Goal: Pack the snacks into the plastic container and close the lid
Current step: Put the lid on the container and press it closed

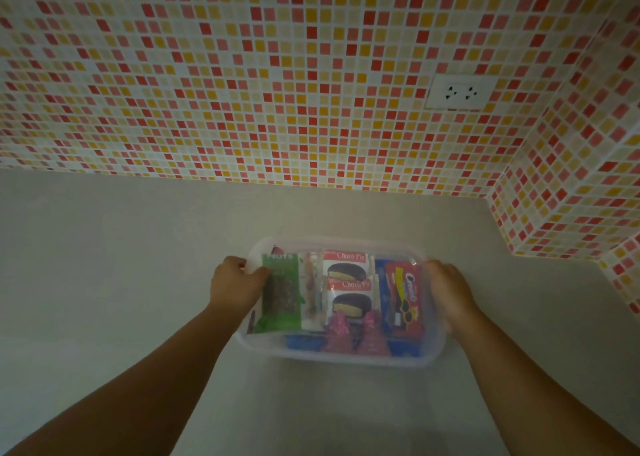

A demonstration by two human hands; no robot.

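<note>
A clear plastic container (349, 358) sits on the pale counter, with a translucent lid (346, 246) lying over it. Through the lid I see a green nuts packet (280, 292), two Choco Pie packs (348, 282), a red cream-cookie pack (405, 299) and pink wrapped sweets (356, 334). My left hand (233, 284) grips the container's left edge, thumb on top of the lid. My right hand (450, 292) presses flat against the right edge.
A mosaic-tiled wall in red, orange and yellow runs behind the counter (138, 265) and turns forward at the right corner (568, 206). A white double socket (459, 92) sits in the wall at the upper right.
</note>
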